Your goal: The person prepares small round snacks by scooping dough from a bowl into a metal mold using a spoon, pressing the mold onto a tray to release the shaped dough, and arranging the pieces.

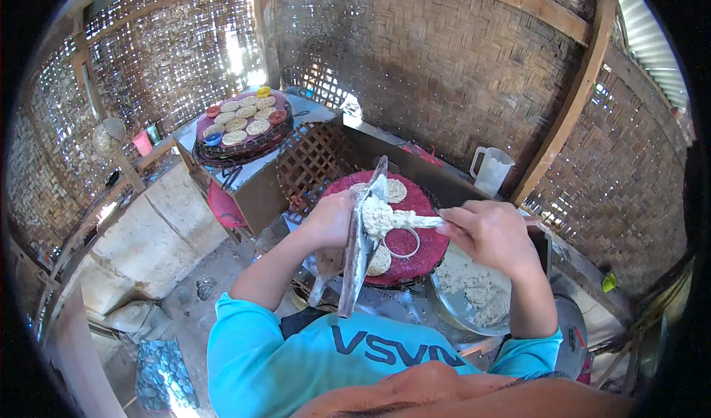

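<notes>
My left hand (329, 216) grips a long, narrow board (354, 262), tilted steeply. A lump of pale, sticky dough (379, 216) clings to the board's right face. Pinched in my right hand (485, 229) is a thin spatula-like stick (428, 222), smeared with dough and touching the lump. Below them lies a round tray covered in red cloth (429, 259). Pale flat dough rounds rest on it, one near the far edge (396, 190) and one near the close edge (379, 261). A thin white ring (401, 253) lies on the cloth, under the stick.
A metal basin (444, 310) holding more pale dough stands at the right. An openwork woven basket (315, 158) leans behind the tray. At the back left, a second round tray (200, 147) carries several dough rounds and coloured rings. A clear plastic jug (495, 172) stands by the woven wall.
</notes>
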Action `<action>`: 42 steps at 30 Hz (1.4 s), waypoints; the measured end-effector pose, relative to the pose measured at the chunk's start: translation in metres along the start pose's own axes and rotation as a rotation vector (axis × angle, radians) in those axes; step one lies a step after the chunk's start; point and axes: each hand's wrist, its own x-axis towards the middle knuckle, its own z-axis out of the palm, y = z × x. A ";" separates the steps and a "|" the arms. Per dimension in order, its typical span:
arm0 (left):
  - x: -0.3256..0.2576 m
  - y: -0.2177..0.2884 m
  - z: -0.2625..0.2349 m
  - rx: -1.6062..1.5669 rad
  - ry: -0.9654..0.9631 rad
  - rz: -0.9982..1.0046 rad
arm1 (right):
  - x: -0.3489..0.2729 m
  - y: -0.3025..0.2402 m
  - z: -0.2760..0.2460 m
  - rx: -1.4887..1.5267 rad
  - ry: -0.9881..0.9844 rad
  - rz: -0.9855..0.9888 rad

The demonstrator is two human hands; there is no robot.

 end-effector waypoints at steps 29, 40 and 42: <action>0.015 -0.002 0.020 -0.032 -0.020 -0.005 | -0.001 -0.029 0.014 -0.362 0.241 -0.313; 0.057 -0.013 0.042 -0.989 0.221 0.134 | -0.050 -0.002 0.067 1.281 0.498 0.834; 0.064 0.014 0.053 -1.268 0.041 0.182 | -0.046 -0.010 0.070 1.416 0.426 0.771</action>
